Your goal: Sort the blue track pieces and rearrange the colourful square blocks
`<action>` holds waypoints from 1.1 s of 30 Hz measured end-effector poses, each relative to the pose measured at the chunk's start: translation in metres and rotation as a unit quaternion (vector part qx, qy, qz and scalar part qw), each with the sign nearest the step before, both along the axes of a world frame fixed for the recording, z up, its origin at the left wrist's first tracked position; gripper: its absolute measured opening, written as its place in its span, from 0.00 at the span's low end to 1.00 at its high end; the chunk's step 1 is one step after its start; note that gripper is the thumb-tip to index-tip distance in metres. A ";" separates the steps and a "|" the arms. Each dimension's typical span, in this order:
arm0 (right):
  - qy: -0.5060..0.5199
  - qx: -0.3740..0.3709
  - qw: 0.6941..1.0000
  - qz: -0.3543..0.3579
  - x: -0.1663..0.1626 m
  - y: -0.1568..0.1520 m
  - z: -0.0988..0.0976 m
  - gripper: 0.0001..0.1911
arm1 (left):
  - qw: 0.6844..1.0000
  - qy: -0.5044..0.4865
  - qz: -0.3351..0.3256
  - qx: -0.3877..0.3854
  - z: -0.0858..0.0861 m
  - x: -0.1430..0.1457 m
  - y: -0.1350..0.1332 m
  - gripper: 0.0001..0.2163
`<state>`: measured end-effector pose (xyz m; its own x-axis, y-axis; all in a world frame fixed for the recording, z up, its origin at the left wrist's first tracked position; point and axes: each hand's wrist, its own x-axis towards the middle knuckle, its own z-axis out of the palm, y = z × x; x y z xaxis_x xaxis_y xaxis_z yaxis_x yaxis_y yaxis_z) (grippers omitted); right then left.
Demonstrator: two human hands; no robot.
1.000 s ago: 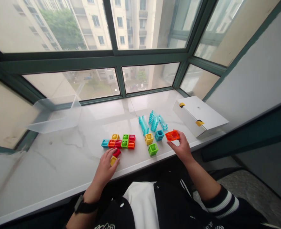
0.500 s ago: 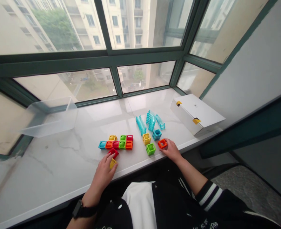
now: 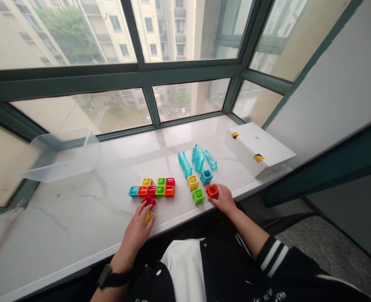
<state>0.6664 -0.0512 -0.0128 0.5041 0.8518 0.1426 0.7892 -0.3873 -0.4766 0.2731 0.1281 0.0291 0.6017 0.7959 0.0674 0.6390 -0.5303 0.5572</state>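
My right hand [image 3: 224, 199] grips an orange-red cube block [image 3: 212, 191] between thumb and fingers, close to the right of a green cube block [image 3: 198, 196]. Behind the green one sit a yellow cube block [image 3: 193, 182] and a blue cube block [image 3: 206, 176]. On the left, my left hand [image 3: 138, 226] is closed around a yellow block [image 3: 149, 216], partly covered by the fingers. Its fingertips also reach a red block [image 3: 148, 202]. Just beyond lies a flat cluster of blocks in several colours, including a green one [image 3: 160, 191] and a blue one [image 3: 133, 191].
Clear turquoise track pieces [image 3: 185, 164] lie behind the loose cubes. A white box [image 3: 260, 147] with yellow-black tabs stands at the right, and a translucent plastic bin [image 3: 62, 157] at the left. Windows border the white marble-patterned counter [image 3: 62, 218] at the back.
My right hand has shifted a little left with the orange-red block, nearer the green cube, and the block has turned slightly. My left hand stays at the yellow and red blocks.
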 end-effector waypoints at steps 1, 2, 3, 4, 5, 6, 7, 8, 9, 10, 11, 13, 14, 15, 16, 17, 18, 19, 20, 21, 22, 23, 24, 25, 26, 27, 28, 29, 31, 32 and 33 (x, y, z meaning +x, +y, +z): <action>-0.001 0.000 1.000 0.000 0.000 0.000 0.000 0.31 | 1.000 0.001 0.001 -0.001 0.000 0.000 0.000 0.20; 0.000 0.000 1.000 0.000 0.000 -0.001 0.000 0.31 | 1.000 0.002 0.001 -0.002 0.000 0.000 -0.001 0.20; 0.001 0.000 1.000 0.001 0.000 -0.001 -0.001 0.31 | 1.000 0.003 0.000 -0.004 -0.001 0.000 -0.001 0.19; 0.002 -0.001 1.000 0.001 0.000 -0.001 0.000 0.30 | 1.000 0.005 -0.002 -0.007 -0.001 -0.001 -0.001 0.19; 0.004 -0.001 1.000 0.000 0.000 -0.001 0.000 0.30 | 1.000 0.007 -0.003 -0.009 -0.001 -0.001 -0.002 0.19; 0.005 -0.001 1.000 0.000 0.000 -0.001 0.000 0.30 | 1.000 0.009 -0.004 -0.011 -0.001 0.000 -0.002 0.19; 0.006 -0.001 1.000 0.000 0.000 -0.001 0.000 0.29 | 1.000 0.011 -0.004 -0.014 -0.002 0.000 -0.002 0.18; 0.007 0.000 1.000 0.000 0.000 -0.001 0.000 0.29 | 1.000 0.013 -0.005 -0.017 -0.002 0.000 -0.002 0.18; 0.007 0.001 1.000 0.001 0.000 -0.001 0.001 0.30 | 1.000 0.014 -0.007 -0.019 -0.002 0.000 -0.002 0.18; 0.008 0.001 1.000 0.003 0.000 -0.001 0.001 0.30 | 1.000 0.014 -0.009 -0.021 -0.003 0.000 -0.003 0.18; 0.008 0.002 1.000 0.004 0.001 -0.001 0.001 0.30 | 1.000 0.013 -0.011 -0.022 -0.003 0.000 -0.003 0.17; 0.009 0.002 1.000 0.005 0.001 -0.001 0.000 0.31 | 1.000 0.010 -0.011 -0.022 -0.004 0.000 -0.003 0.17; 0.009 0.001 1.000 0.004 0.001 -0.001 0.000 0.31 | 1.000 0.008 -0.009 -0.021 -0.005 0.000 -0.004 0.17; 0.009 0.001 1.000 0.003 0.001 -0.001 0.000 0.31 | 1.000 0.007 -0.007 -0.020 -0.005 0.000 -0.004 0.17; 0.008 0.000 1.000 0.002 0.001 -0.001 -0.001 0.31 | 1.000 0.006 -0.005 -0.018 -0.006 0.000 -0.005 0.17; 0.007 0.000 1.000 0.001 0.000 -0.001 -0.001 0.31 | 1.000 0.004 -0.004 -0.017 -0.006 0.000 -0.005 0.17; 0.006 -0.001 1.000 0.001 0.000 -0.001 -0.001 0.31 | 1.000 0.001 -0.004 -0.015 -0.006 0.000 -0.005 0.17; 0.006 -0.002 1.000 0.001 0.000 -0.001 -0.002 0.31 | 1.000 -0.003 -0.005 -0.014 -0.006 0.000 -0.005 0.17; 0.006 -0.002 1.000 0.002 0.000 -0.001 -0.002 0.32 | 1.000 -0.007 -0.006 -0.014 -0.005 0.000 -0.005 0.17; 0.006 -0.003 1.000 0.003 0.000 -0.001 -0.002 0.33 | 1.000 -0.011 -0.008 -0.015 -0.005 0.000 -0.005 0.17; 0.006 -0.002 1.000 0.005 0.001 -0.002 -0.002 0.35 | 1.000 -0.016 -0.010 -0.018 -0.004 0.000 -0.005 0.18; 0.007 0.000 1.000 0.006 0.001 -0.003 -0.002 0.38 | 0.999 -0.021 -0.013 -0.022 -0.004 -0.001 -0.005 0.19; 0.010 0.005 1.000 0.010 0.002 -0.004 -0.003 0.41 | 0.999 -0.025 -0.013 -0.025 -0.003 -0.001 -0.005 0.21; 0.016 0.011 1.000 0.017 0.003 -0.006 -0.003 0.45 | 0.999 -0.030 -0.011 -0.028 -0.003 -0.002 -0.006 0.22; 0.024 0.019 0.999 0.026 0.004 -0.008 -0.003 0.47 | 0.999 -0.035 -0.006 -0.029 -0.003 -0.002 -0.006 0.23; 0.036 0.028 0.998 0.035 0.005 -0.011 -0.004 0.49 | 0.999 -0.039 0.001 -0.029 -0.003 -0.003 -0.007 0.24; 0.050 0.035 0.997 0.042 0.006 -0.014 -0.004 0.50 | 0.999 -0.043 0.011 -0.028 -0.004 -0.003 -0.007 0.25; 0.065 0.041 0.996 0.045 0.007 -0.017 -0.004 0.50 | 0.998 -0.049 0.024 -0.025 -0.004 -0.004 -0.008 0.25; 0.095 0.050 0.994 0.036 0.010 -0.022 -0.003 0.48 | 0.997 -0.063 0.048 -0.019 -0.006 -0.004 -0.009 0.26; 0.108 0.054 0.992 0.029 0.011 -0.025 -0.002 0.47 | 0.996 -0.068 0.058 -0.017 -0.007 -0.005 -0.009 0.26; 0.120 0.061 0.991 0.023 0.013 -0.026 0.000 0.46 | 0.995 -0.072 0.064 -0.018 -0.008 -0.005 -0.009 0.26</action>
